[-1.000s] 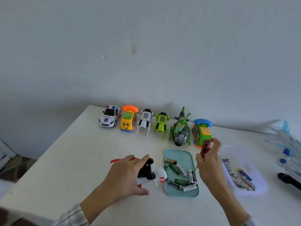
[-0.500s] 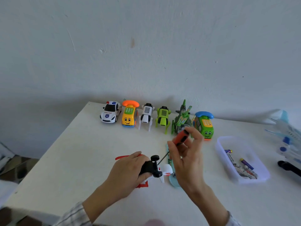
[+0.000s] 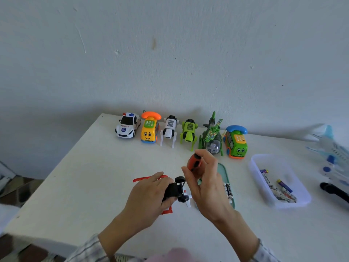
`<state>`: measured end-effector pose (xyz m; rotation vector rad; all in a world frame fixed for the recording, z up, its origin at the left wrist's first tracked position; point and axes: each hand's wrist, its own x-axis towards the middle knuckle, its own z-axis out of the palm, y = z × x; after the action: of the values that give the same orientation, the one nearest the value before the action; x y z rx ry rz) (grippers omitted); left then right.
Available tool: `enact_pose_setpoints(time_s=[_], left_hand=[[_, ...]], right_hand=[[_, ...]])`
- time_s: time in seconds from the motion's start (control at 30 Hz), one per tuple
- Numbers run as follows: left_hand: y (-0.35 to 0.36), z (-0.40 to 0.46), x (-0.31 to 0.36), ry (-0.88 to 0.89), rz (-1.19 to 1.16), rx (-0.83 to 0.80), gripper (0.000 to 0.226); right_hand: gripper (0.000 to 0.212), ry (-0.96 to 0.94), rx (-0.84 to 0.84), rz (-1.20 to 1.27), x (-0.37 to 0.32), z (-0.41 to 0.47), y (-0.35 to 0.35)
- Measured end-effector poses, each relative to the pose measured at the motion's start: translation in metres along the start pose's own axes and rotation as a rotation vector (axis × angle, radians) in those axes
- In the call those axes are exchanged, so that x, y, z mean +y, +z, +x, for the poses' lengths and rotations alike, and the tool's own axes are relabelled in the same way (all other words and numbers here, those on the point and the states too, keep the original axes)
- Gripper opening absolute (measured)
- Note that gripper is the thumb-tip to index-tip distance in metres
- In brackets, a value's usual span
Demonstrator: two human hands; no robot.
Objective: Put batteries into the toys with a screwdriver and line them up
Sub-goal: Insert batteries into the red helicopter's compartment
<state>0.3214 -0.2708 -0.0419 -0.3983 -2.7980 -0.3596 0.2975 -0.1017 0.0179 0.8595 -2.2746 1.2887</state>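
Observation:
My left hand point(image 3: 151, 197) grips an upturned red, white and black toy point(image 3: 178, 191) near the table's middle, wheels up. My right hand point(image 3: 205, 184) holds a red-handled screwdriver point(image 3: 194, 162), its shaft angled down to the toy's underside. A row of toys stands at the back: police car point(image 3: 127, 125), yellow phone car point(image 3: 150, 127), white robot dog point(image 3: 170, 129), green robot dog point(image 3: 189, 132), green helicopter point(image 3: 212, 138), green phone car point(image 3: 236, 141). A teal tray point(image 3: 225, 173) with batteries point(image 3: 228, 190) lies partly hidden behind my right hand.
A clear plastic box point(image 3: 255, 167) with several batteries sits at the right. A white-and-blue toy plane point(image 3: 334, 156) and a black object point(image 3: 334, 191) lie at the far right edge. The table's left edge drops to the floor.
My right hand carried the screwdriver left from above the tray to the toy and set its tip on the underside. My left hand stayed on the toy.

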Motion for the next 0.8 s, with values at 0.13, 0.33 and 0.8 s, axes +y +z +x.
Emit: enact_pose_setpoints(time_s=[0.13,0.33,0.8], left_hand=[[0.002,0.001,0.000,-0.001,0.023,0.008,0.033],[0.003,0.002,0.002,-0.012,0.056,0.047,0.036],[0.005,0.002,0.000,0.018,-0.058,0.088,0.036]], right_hand=[[0.045,-0.016,-0.030,-0.020,0.002,0.002,0.002],[0.047,-0.032,-0.076,-0.030,0.004,0.000,0.004],[0.033,0.635,0.410,0.525,0.029,0.000,0.004]])
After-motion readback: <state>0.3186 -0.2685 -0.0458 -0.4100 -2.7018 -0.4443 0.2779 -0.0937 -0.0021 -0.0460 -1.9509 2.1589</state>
